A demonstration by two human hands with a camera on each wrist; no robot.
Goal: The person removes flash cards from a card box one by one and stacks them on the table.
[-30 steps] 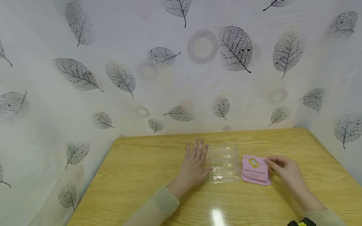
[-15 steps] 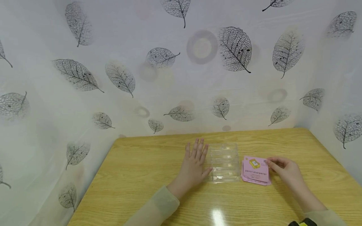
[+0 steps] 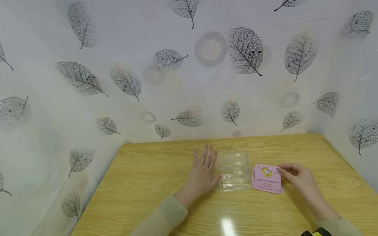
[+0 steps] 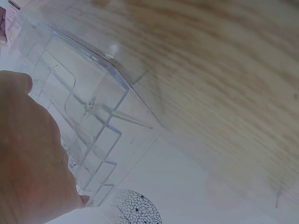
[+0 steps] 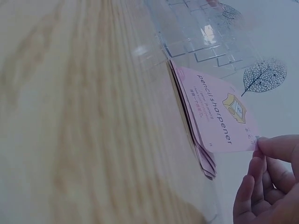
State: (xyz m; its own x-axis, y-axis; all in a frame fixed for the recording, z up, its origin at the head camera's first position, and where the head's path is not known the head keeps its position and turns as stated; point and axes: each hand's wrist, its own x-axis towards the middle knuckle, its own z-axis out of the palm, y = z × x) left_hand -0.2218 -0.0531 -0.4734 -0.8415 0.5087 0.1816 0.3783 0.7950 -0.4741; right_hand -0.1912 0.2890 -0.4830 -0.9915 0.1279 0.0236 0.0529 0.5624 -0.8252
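Note:
A clear plastic tiered rack [image 3: 235,170] stands on the wooden table. My left hand [image 3: 203,172] lies along its left side with fingers straight and spread, the thumb at its front corner; the left wrist view shows the stepped side wall [image 4: 100,135] beside that hand. Just right of the rack is a small stack of pink cards [image 3: 267,178]. The top card [image 5: 217,112] reads "pencil sharpener" and shows a yellow sharpener. My right hand [image 3: 296,177] pinches this card's upper right corner between thumb and fingers, and the lower cards stick out slightly beneath it.
The wooden table [image 3: 147,183] ends at the back against a pale curtain [image 3: 189,82] printed with dark leaves, which also hangs at both sides. A black and yellow object [image 3: 316,232] shows at the bottom edge, by the right sleeve.
The top card has shifted slightly down and to the right over the stack, with my right hand at its corner. My left hand and the rack have stayed in place.

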